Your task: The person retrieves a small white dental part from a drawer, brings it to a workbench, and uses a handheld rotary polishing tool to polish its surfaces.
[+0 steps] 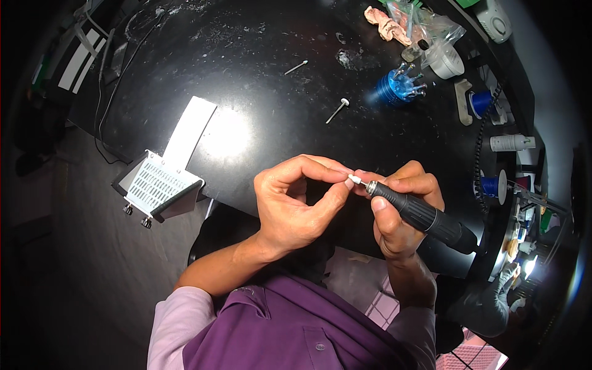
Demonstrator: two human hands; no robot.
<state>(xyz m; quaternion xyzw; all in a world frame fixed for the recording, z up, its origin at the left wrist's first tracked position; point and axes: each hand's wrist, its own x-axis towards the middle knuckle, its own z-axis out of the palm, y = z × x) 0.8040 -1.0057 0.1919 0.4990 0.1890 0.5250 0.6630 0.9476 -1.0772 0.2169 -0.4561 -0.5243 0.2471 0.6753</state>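
Note:
My right hand [401, 213] grips a black rotary handpiece [425, 216] with a ribbed grip, its metal nose pointing left. A small white bit [354, 179] sticks out of that nose. My left hand [296, 203] pinches this white bit between thumb and forefinger, right at the tool's tip. Both hands hover over the near edge of a glossy black worktable [259, 80].
Two loose white-tipped bits [337, 111] [296, 67] lie on the table. A blue bit holder [398, 85], pink dental casts [385, 24] and plastic bags sit at the back right. A white perforated tray [161, 182] hangs off the left edge. A coiled cable [480, 148] runs along the right.

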